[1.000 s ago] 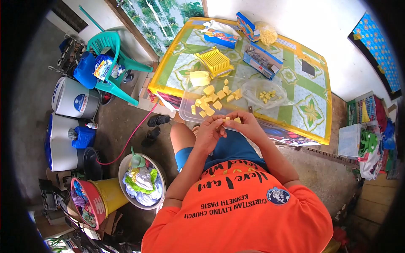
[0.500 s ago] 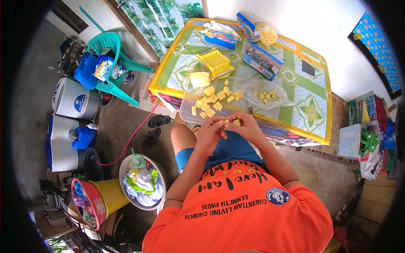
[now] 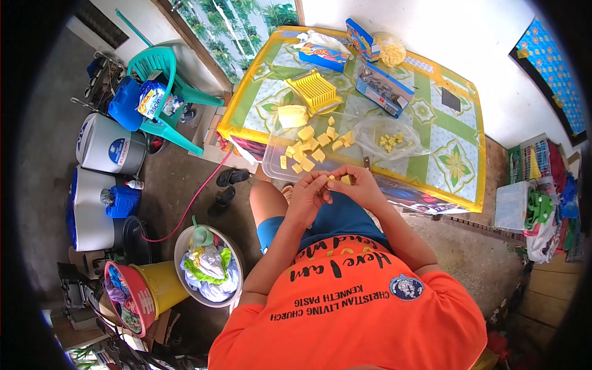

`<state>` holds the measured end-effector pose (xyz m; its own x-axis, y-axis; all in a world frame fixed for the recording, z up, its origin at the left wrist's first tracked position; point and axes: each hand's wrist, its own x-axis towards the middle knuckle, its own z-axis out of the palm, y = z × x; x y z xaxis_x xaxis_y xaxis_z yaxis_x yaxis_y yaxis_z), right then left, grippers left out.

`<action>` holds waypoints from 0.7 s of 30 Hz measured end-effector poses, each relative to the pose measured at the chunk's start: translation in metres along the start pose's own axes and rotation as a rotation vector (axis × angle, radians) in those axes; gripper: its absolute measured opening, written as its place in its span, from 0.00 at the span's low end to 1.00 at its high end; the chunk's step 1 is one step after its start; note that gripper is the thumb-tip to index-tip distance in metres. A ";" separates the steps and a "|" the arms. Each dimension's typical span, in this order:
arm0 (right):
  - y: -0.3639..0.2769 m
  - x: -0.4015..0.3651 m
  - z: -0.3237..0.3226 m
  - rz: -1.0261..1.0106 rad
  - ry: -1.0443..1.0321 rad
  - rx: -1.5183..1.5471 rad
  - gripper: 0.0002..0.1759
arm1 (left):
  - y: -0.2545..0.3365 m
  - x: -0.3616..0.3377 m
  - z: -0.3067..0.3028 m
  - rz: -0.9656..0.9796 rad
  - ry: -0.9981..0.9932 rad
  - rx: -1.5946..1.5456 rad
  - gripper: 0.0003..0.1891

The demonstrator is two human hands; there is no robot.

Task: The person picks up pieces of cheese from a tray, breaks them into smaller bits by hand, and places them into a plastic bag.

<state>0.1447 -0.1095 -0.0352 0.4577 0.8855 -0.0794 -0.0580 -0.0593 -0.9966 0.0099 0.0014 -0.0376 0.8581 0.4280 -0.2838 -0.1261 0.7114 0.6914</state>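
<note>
My left hand [image 3: 310,190] and my right hand [image 3: 359,188] meet at the table's near edge, over my lap. Their fingertips pinch a small yellow piece [image 3: 332,178] that looks like cheese, and my right fingers also hold a larger cheese cube [image 3: 346,180]. Just beyond them is a clear plastic tray [image 3: 275,161] with several cheese cubes [image 3: 320,140] scattered on it. A larger cheese block [image 3: 292,116] lies at its far left. Right of the cubes, a clear plastic bag [image 3: 414,145] carries smaller yellow bits [image 3: 391,142].
On the table [image 3: 453,185] stand a yellow ridged rack [image 3: 313,91], an open blue box [image 3: 384,92] and further blue boxes [image 3: 324,57]. A knife handle [image 3: 367,161] shows near my right hand. Left on the floor are a laundry tub [image 3: 239,271] and a green chair [image 3: 161,61].
My fingers have shifted very slightly around the small pieces. The tray, the bag and the things on the table stay where they were.
</note>
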 end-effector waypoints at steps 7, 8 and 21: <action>-0.005 0.000 0.002 0.036 -0.002 0.082 0.14 | 0.000 0.001 0.000 -0.014 0.017 -0.001 0.08; -0.004 0.000 0.002 0.031 0.002 0.072 0.14 | 0.001 0.001 -0.001 -0.015 0.016 -0.004 0.09; 0.010 0.005 0.001 -0.024 0.047 -0.034 0.16 | -0.001 0.004 -0.003 -0.009 0.022 -0.025 0.12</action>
<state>0.1455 -0.1056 -0.0455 0.4995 0.8645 -0.0554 -0.0166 -0.0544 -0.9984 0.0115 0.0040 -0.0413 0.8481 0.4337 -0.3045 -0.1316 0.7290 0.6718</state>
